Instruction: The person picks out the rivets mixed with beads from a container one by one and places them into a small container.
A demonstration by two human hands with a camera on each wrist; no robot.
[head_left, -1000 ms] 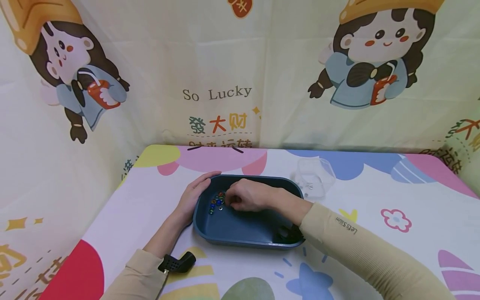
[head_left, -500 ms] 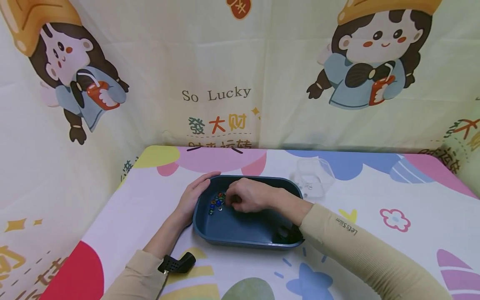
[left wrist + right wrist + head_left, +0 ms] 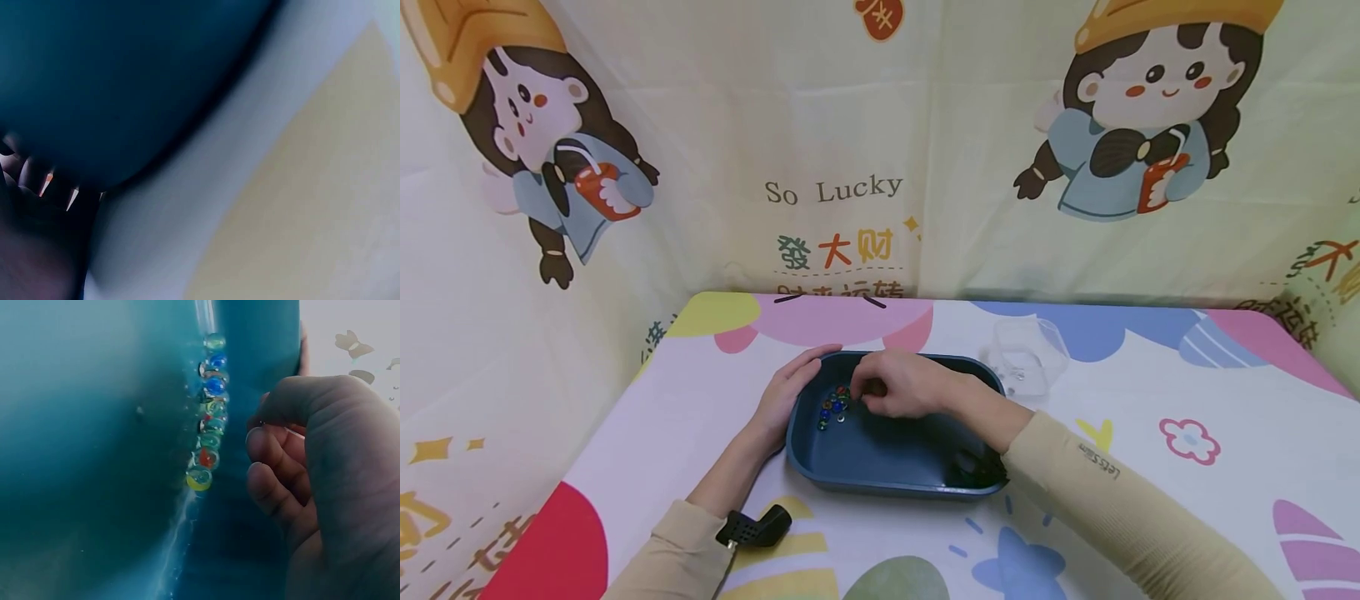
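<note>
A dark blue tray [image 3: 895, 487] holds a cluster of coloured glass marbles [image 3: 833, 407] and a few small silvery pieces along its left end. My left hand [image 3: 778, 400] rests along the outside of the tray's left end, fingers extended towards the far corner. Over the inside of the tray, just right of the marbles, is my right hand [image 3: 904, 385]. In the right wrist view its thumb and index finger pinch a tiny shiny piece [image 3: 261, 422], mostly hidden, while the other fingers curl in. The marbles [image 3: 214, 385] lie in a line below that pinch.
A clear plastic box [image 3: 1048, 354] with small silvery pieces in it stands behind the tray's far right corner. The printed tablecloth [image 3: 1150, 517] lies under everything, and a patterned fabric backdrop [image 3: 970, 167] hangs behind the table.
My right hand has risen slightly and moved a little towards the far side of the tray. My left hand and the tray stay in place.
</note>
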